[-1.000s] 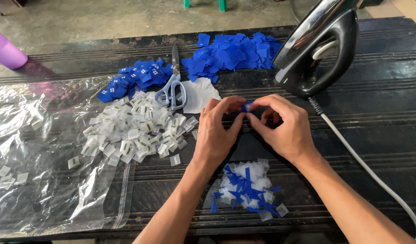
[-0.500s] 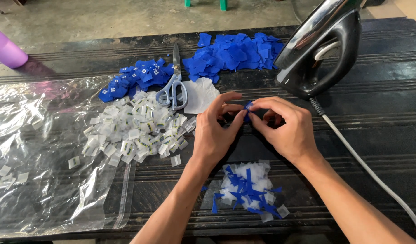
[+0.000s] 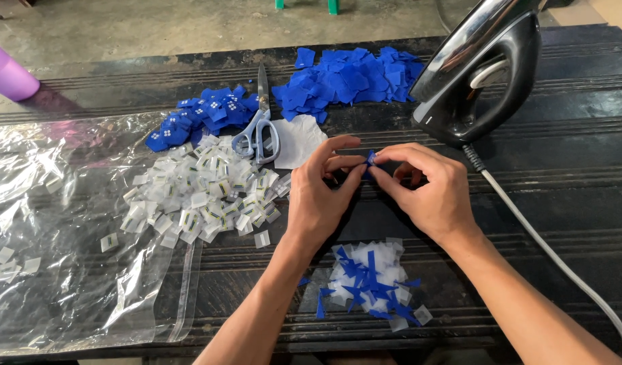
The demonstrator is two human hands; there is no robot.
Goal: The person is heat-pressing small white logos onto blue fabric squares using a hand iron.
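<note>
My left hand (image 3: 322,192) and my right hand (image 3: 429,189) meet over the dark table (image 3: 567,169), both pinching one small blue fabric piece (image 3: 370,158) between their fingertips. Just below the hands lies a small heap of white and blue scraps (image 3: 368,280). To the left of my left hand spreads a pile of small white tags (image 3: 196,192). Scissors (image 3: 259,128) with light blue handles lie beyond that pile.
A black clothes iron (image 3: 483,74) stands upright at the right, its white cord (image 3: 547,250) running toward me. Two heaps of blue fabric pieces (image 3: 348,81) (image 3: 203,118) lie at the far side. A clear plastic bag (image 3: 61,223) covers the left. A purple cup (image 3: 10,74) stands far left.
Both hands stay together on the blue piece; only the fingers have shifted slightly. Nothing else on the table has moved.
</note>
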